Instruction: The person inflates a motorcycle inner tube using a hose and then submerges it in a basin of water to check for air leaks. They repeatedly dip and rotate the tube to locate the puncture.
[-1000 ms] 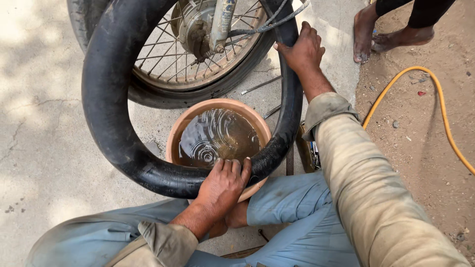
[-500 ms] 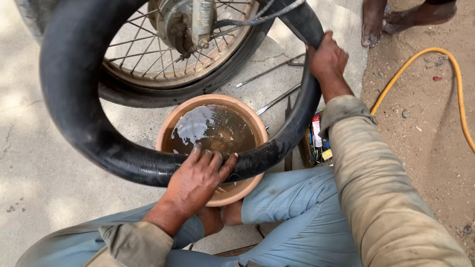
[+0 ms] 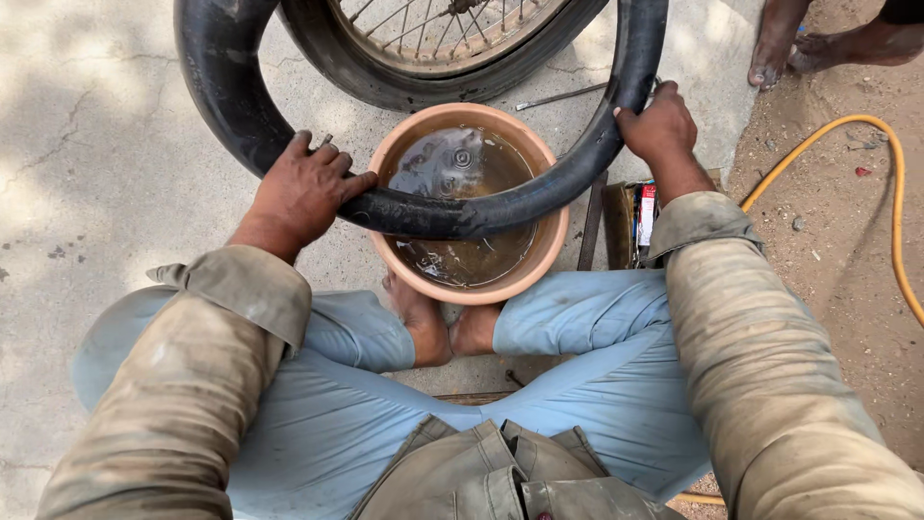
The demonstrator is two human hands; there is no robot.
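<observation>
Inner tube (image 3: 452,214) gripped by left hand (image 3: 303,188) and right hand (image 3: 656,125), seemingly dipped in basin (image 3: 549,252).

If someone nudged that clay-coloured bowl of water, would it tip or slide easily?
Probably not easily: the bowl looks wide and low, and it is nearly full of water, so likely heavy. A hard push might slop water over the rim. The black tube lying across it may also steady it.

Spoked wheel (image 3: 433,48), yellow hose (image 3: 890,193)
</observation>
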